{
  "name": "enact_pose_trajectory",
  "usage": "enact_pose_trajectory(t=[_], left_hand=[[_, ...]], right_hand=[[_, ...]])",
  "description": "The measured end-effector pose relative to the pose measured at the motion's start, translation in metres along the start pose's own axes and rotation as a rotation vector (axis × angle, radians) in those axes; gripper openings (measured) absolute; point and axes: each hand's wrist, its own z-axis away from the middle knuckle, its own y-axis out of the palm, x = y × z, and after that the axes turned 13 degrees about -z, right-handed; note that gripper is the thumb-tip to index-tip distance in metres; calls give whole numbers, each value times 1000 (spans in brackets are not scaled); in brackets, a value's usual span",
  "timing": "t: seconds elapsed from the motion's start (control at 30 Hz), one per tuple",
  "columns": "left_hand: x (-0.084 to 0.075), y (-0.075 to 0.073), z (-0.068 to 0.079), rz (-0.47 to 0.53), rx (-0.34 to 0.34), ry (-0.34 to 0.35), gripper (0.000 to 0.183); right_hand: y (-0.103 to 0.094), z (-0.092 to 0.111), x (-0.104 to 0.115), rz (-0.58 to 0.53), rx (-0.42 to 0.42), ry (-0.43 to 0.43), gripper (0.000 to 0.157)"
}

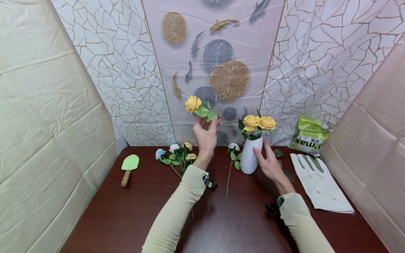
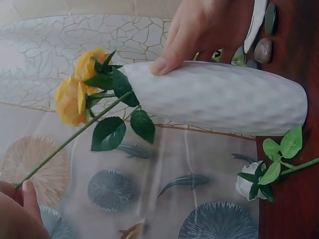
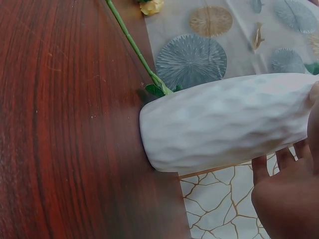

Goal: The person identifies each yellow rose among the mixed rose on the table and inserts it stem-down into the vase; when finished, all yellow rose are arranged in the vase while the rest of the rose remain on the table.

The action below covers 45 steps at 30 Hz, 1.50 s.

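Observation:
My left hand (image 1: 206, 135) pinches the green stem of a yellow rose (image 1: 193, 104), its bloom up to the left. In the left wrist view the stem's lower end reaches the leaves at the mouth of a white dimpled vase (image 2: 219, 97). Two yellow roses (image 1: 259, 122) with dark leaves stand in that vase. My right hand (image 1: 270, 163) holds the vase from its right side, thumb near the rim and fingers behind. The vase leans slightly on the table. Just left of it lies a white rose (image 1: 233, 147), also seen low in the left wrist view.
Blue, white and yellow flowers (image 1: 177, 156) lie on the table behind my left forearm. A green trowel (image 1: 128, 168) is at far left. To the right are a white cloth glove (image 1: 319, 184), dark stones (image 1: 278, 153) and a green bag (image 1: 309, 135).

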Motion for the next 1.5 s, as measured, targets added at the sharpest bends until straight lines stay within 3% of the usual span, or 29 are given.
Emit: enact_pose_trajectory(t=[0.13,0.4,0.73,0.83,0.97,1.27,1.5], left_hand=[[2,6,2,-19,4,1,36],[11,16,13,-174,61,48,31],[28,28,26,-413,127,4,22],[35,31,30,-439,150,-11,22],[40,36,34,-463,180,-37,24],[53,48,43,-654,267,-54,23],[59,50,45,-688,289,-96,23]], right_hand=[[-1,0,0,-9,-1,1,63],[-2,1,-3,-47,4,-5,64],[-3,2,-6,-52,0,-5,63],[-3,2,-7,-52,-2,-5,62],[-7,-1,-25,-33,-10,-16,60],[-3,3,-4,-31,-5,3,60],[-1,2,-3,-21,3,28,62]])
